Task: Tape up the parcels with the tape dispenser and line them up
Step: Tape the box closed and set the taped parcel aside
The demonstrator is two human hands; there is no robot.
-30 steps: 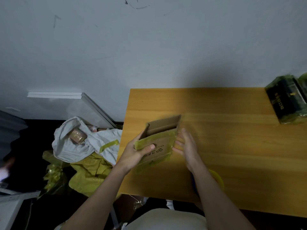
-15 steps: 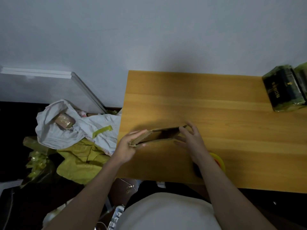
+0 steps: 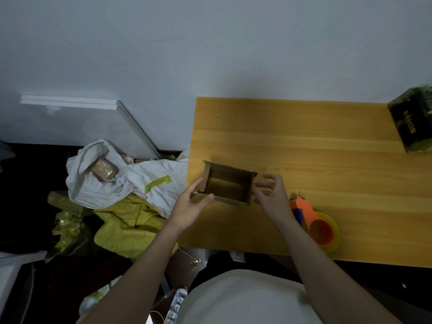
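Observation:
A small brown cardboard box (image 3: 228, 187) stands on the wooden table (image 3: 315, 160) near its left edge, its top open and its inside empty. My left hand (image 3: 190, 206) pinches the box's left flap between thumb and fingers. At the box's right side my right hand (image 3: 272, 197) hovers with fingers loosely curled; whether it touches the box is unclear. An orange tape dispenser (image 3: 314, 224) with a yellow-green roll lies on the table just right of my right wrist. A dark parcel (image 3: 412, 122) wrapped in yellow-green tape sits at the table's far right.
On the floor to the left of the table lies a white sack (image 3: 112, 176) holding a taped parcel (image 3: 104, 169), on top of crumpled yellow-green wrapping (image 3: 126, 228). A white board (image 3: 93, 120) leans against the wall. The wall runs right behind the table.
The box, held up and then turned edge-on in both hands, now stands on the table with its open top facing up. The view has shifted, revealing the tape dispenser.

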